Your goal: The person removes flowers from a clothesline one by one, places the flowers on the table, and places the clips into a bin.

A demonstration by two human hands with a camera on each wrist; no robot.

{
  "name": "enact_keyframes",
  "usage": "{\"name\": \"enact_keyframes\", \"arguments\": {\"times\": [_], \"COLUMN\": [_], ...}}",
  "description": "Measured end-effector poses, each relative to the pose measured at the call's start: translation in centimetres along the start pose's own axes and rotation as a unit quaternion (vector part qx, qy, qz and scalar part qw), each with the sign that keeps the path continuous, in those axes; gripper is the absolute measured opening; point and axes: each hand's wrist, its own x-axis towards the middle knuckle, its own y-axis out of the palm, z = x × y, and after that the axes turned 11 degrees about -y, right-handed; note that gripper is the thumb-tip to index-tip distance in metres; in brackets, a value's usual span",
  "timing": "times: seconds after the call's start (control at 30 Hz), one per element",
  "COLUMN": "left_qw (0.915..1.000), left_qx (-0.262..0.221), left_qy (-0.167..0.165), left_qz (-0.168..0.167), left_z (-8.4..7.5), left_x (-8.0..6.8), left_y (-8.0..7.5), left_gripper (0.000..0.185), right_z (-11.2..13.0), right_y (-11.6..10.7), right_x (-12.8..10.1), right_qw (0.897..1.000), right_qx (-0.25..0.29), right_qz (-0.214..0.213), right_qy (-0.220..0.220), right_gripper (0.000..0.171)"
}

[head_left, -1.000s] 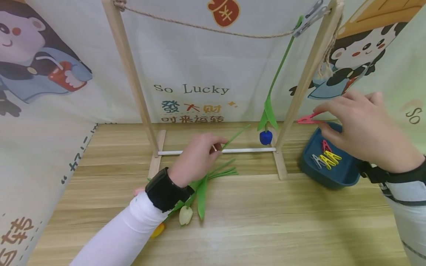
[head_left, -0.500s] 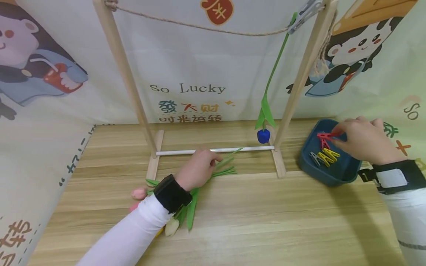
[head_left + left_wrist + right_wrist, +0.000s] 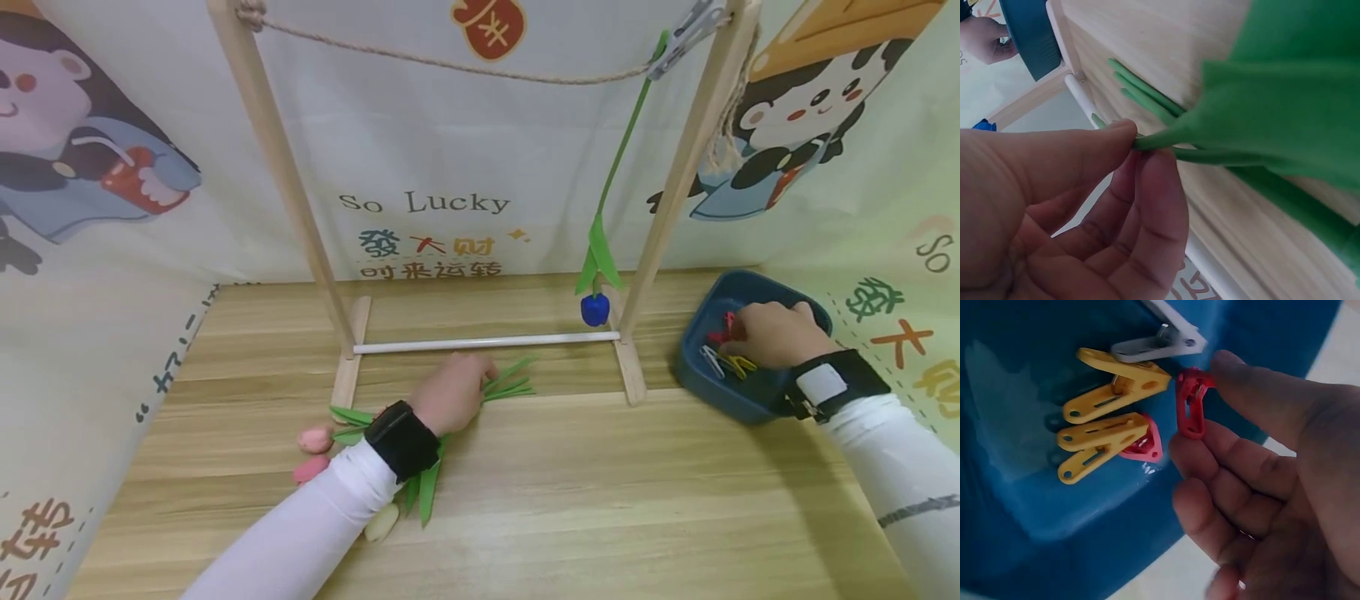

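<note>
Down at the table, my left hand (image 3: 453, 390) pinches a thin green tulip stem (image 3: 1160, 137) between thumb and fingers. Its leaf spreads wide in the left wrist view; my arm hides its bloom. Beneath lie more artificial tulips, with pink blooms (image 3: 315, 439), a white bloom (image 3: 382, 522) and several green stems (image 3: 517, 386). Inside the blue bin (image 3: 716, 402), my right hand (image 3: 780, 333) holds a red clothespin (image 3: 1191, 403) between thumb and finger. Beside it in the bin are two yellow clothespins (image 3: 1107, 440), a grey clothespin (image 3: 1160, 340) and another red clothespin (image 3: 1147, 449), partly covered.
A wooden frame (image 3: 288, 179) stands at the back, with a white crossbar (image 3: 487, 342) low down. Twine (image 3: 450, 62) sags between its posts. A blue tulip (image 3: 595, 309) hangs upside down from it near the right post, under a large grey clothespin (image 3: 686, 37).
My right hand has carried the red clothespin from above the bin down into it. My left hand has lowered the pinched stem towards the other tulips.
</note>
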Motion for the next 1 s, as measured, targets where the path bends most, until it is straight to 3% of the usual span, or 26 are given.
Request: {"name": "enact_keyframes", "arguments": {"times": [0.27, 0.5, 0.77, 1.0], "left_qw": [1.0, 0.9999, 0.9996, 0.9976], "left_qx": [0.004, 0.0, -0.014, -0.053], "left_qy": [0.001, 0.013, 0.022, 0.016], "left_qz": [-0.002, 0.005, -0.015, -0.041], "left_z": [0.4, 0.6, -0.8, -2.9], "left_x": [0.1, 0.0, -0.2, -0.3], "left_y": [0.4, -0.1, -3.0, -6.4], "left_gripper": [0.034, 0.035, 0.034, 0.049], "right_z": [0.3, 0.4, 2.5, 6.0], "right_y": [0.3, -0.8, -7.3, -13.0], "right_x": [0.3, 0.1, -1.7, -3.2], "right_qw": [1.0, 1.0, 0.999, 0.992], "right_qx": [0.003, 0.0, -0.047, -0.109], "right_qz": [0.009, 0.005, -0.024, -0.062], "right_qy": [-0.007, -0.014, -0.013, 0.002], "right_gripper": [0.034, 0.022, 0.037, 0.044]}}
